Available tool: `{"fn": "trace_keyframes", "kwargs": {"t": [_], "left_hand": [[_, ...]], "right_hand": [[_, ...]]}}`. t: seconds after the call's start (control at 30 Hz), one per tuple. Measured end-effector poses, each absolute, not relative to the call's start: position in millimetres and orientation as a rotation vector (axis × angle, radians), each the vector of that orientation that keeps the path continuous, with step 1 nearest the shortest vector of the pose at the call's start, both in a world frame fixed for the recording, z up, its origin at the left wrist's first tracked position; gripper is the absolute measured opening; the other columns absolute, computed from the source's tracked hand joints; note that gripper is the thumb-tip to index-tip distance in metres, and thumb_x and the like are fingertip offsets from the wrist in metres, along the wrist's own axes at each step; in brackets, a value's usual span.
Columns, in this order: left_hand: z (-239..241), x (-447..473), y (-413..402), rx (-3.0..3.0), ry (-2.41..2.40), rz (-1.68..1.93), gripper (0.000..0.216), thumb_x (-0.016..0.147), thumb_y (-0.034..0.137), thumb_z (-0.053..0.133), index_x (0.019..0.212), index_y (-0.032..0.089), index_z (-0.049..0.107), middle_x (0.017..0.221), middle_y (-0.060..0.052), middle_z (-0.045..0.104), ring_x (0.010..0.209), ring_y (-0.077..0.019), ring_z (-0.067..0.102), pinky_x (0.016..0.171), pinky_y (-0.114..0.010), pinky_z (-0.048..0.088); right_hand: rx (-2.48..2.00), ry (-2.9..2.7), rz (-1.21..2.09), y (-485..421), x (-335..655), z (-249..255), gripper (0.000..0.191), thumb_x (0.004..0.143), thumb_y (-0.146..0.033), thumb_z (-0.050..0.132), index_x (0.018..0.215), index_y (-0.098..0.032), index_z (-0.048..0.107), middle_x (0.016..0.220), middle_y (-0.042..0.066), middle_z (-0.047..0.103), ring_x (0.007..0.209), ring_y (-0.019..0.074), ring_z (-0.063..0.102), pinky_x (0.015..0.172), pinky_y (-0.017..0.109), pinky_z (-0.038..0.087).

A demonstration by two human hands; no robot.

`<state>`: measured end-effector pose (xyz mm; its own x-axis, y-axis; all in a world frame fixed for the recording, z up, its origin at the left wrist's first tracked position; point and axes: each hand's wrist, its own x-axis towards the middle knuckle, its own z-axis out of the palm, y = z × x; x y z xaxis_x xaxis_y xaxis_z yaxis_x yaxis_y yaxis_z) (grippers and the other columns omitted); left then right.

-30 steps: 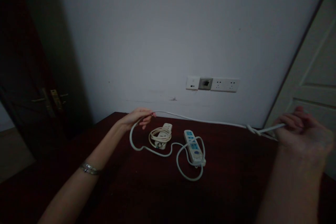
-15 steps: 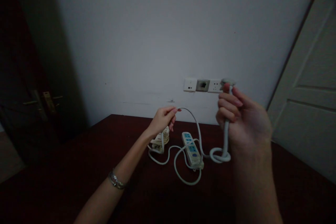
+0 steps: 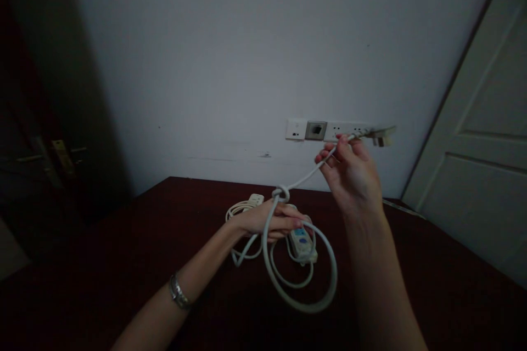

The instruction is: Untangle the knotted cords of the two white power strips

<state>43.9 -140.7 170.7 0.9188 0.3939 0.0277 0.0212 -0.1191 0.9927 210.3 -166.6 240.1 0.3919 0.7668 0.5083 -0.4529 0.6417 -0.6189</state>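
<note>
My right hand (image 3: 349, 170) pinches a white power cord (image 3: 304, 178) just below its plug (image 3: 382, 136), which points off to the right. From there the cord slants down to a loose knot (image 3: 280, 193) above my left hand (image 3: 280, 219). Below the knot it hangs in a wide loop. My left hand, with a bracelet on its wrist, is closed on the cord at the loop's upper side. Behind the left fingers lies a power strip (image 3: 302, 244) with blue sockets, partly covered. A second white strip (image 3: 256, 199) with coiled cord rests left of it.
A dark red table (image 3: 197, 214) stands against the pale wall (image 3: 222, 66). Wall sockets (image 3: 295, 129) and a grey wall plate (image 3: 316, 130) sit above its back edge. Doors stand at the left (image 3: 61, 156) and right (image 3: 465, 175).
My right hand has turned and tipped the plug to the right. My left hand has moved down and right along the cord. The knot has risen off the table and the loop now hangs.
</note>
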Motion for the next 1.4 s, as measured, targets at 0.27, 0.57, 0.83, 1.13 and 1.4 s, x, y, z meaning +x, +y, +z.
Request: {"fn": "trace_keyframes", "kwargs": {"t": [0.27,0.57,0.83,1.13,1.4], "left_hand": [[170,49,-126,1.187,0.331,0.467,0.029,0.084,0.039,0.047,0.078,0.013,0.058,0.043,0.010,0.030,0.026,-0.0025,0.016,0.027,-0.016,0.011],[179,33,-128,1.371,0.266,0.575,0.030,0.071,0.020,0.068,0.095,0.015,0.050,0.049,0.011,0.037,0.032,0.0003,0.024,0.032,-0.014,0.016],[202,-1,-122,1.635,0.308,0.662,0.066,0.069,0.018,0.070,0.126,0.016,0.037,0.076,-0.001,0.059,0.041,-0.0014,0.042,0.036,-0.015,0.030],[201,-20,-101,1.730,0.398,0.888,0.047,0.083,0.037,0.054,0.123,0.019,0.039,0.060,0.002,0.057,0.037,-0.0047,0.042,0.036,-0.017,0.028],[198,-25,-103,1.821,0.466,0.743,0.030,0.079,0.037,0.058,0.101,0.021,0.047,0.046,0.008,0.042,0.036,-0.0057,0.033,0.037,-0.017,0.021]], "right_hand": [[-0.474,-0.713,0.452,-158,251,232,0.030,0.068,-0.030,0.071,0.088,-0.022,0.050,0.064,-0.005,0.058,0.060,0.0093,0.059,0.066,0.029,0.052],[-0.570,-0.773,0.225,-157,261,229,0.025,0.069,-0.032,0.071,0.087,-0.020,0.060,0.063,-0.003,0.060,0.056,0.0105,0.058,0.055,0.026,0.053],[-0.895,-0.990,0.115,-150,274,218,0.035,0.071,-0.040,0.068,0.096,-0.016,0.069,0.057,-0.002,0.057,0.045,0.0058,0.050,0.044,0.018,0.044],[-1.069,-1.450,0.413,-146,247,216,0.040,0.064,-0.046,0.069,0.083,-0.011,0.073,0.048,-0.002,0.050,0.044,0.0074,0.043,0.042,0.021,0.037],[-1.171,-1.502,0.348,-126,234,203,0.043,0.070,-0.042,0.061,0.095,-0.008,0.072,0.050,-0.002,0.049,0.048,0.0090,0.040,0.048,0.023,0.032]]}}
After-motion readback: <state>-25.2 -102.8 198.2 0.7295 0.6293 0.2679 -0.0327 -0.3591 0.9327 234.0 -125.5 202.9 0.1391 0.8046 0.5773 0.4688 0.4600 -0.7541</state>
